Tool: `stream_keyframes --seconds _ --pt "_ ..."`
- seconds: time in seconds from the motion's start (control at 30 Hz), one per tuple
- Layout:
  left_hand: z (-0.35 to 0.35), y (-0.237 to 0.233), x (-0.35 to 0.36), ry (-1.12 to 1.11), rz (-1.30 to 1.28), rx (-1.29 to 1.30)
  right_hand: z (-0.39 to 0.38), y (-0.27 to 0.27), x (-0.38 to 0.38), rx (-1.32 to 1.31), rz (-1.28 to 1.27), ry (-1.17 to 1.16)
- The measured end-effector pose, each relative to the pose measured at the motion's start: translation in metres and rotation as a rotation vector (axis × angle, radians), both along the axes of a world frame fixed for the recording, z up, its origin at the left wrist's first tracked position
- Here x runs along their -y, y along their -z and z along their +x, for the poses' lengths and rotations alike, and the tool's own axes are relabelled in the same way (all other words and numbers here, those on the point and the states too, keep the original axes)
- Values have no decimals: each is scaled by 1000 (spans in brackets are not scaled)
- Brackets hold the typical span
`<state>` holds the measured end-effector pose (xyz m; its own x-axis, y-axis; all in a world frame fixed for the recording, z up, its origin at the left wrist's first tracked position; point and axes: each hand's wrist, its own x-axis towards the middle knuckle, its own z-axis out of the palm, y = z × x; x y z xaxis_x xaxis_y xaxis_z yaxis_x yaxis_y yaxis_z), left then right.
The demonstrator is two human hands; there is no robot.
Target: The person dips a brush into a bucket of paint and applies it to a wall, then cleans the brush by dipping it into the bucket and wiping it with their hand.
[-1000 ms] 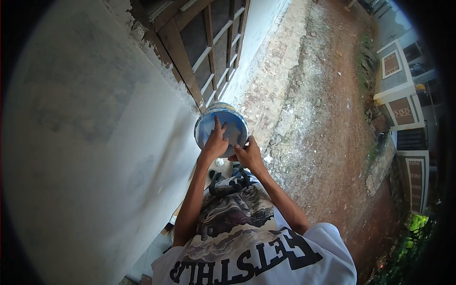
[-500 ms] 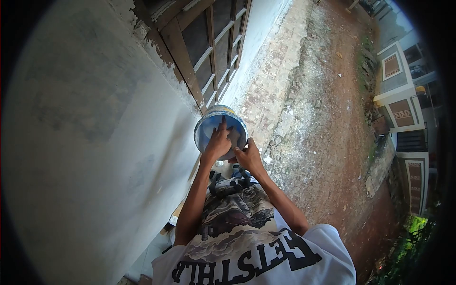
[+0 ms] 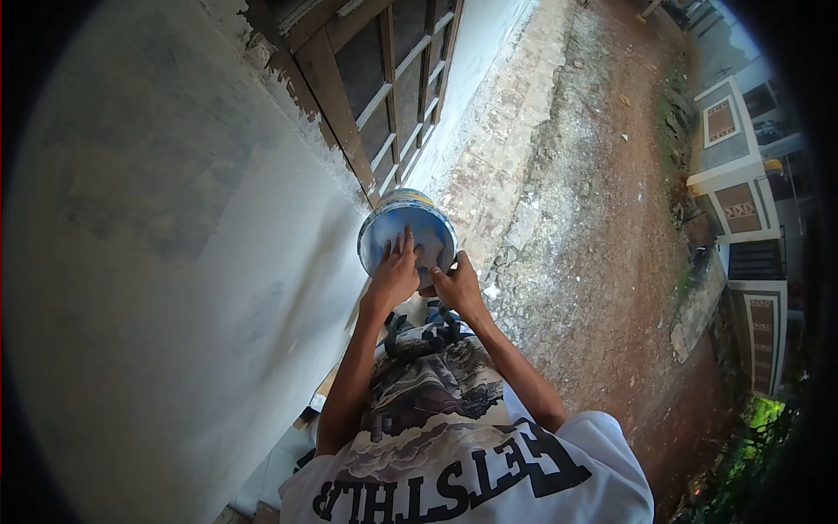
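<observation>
Head view: left hand [image 3: 394,272] flat, right hand [image 3: 457,286] gripping, on one bucket [image 3: 421,220].

a pale, patchy plastered wall [image 3: 175,262] fills the left side; its paint flakes off along the edge of a brown wooden window frame [image 3: 336,113] with dark panes [image 3: 362,65]; a strip of worn brick paving [image 3: 497,175] runs along the foot of the wall; beside it lies reddish dirt ground [image 3: 611,218] strewn with small stones; a white and brown house [image 3: 742,192] stands at the right; green plants [image 3: 759,419] grow below it; soft daylight throughout
</observation>
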<state>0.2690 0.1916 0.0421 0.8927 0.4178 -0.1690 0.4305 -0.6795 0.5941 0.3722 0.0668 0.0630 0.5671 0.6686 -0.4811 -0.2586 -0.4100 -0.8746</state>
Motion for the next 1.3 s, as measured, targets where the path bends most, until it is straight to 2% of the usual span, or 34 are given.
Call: stream_keyframes --seconds 0.07,0.17,0.27,0.37,0.47,0.57,0.67,0.73,0.87,0.93,1.07,1.3 --pt "-3 -1 0 -1 28 -6 0 -7 -1 -14 5 17" --pt "-4 -11 0 -83 -65 -22 2 -9 -1 -7 0 14" --pt "2 -15 1 -64 50 -20 2 9 0 58 -17 -6" --pt "8 -9 2 -27 -59 110 0 9 -1 81 -13 -20" --pt "13 -4 1 -20 -136 58 -2 7 -2 27 -23 1" --pt "10 -1 -2 -28 -177 22 -2 23 -1 107 -49 -23" --pt "7 -3 -3 -13 -95 2 -3 14 -3 134 -34 -30" --pt "5 -4 -3 -12 -30 -77 -5 -2 -3 30 -19 -23" --pt "3 -1 -2 -60 -80 -53 -6 -5 -4 15 -15 -43" --pt "0 0 -3 23 48 -104 -7 -7 -4 -6 5 -28" --pt "-2 9 -3 -21 52 -116 -5 -1 -2 25 -30 -52" --pt "-3 -4 -3 -52 -74 -191 -6 -8 -2 14 -29 -32"
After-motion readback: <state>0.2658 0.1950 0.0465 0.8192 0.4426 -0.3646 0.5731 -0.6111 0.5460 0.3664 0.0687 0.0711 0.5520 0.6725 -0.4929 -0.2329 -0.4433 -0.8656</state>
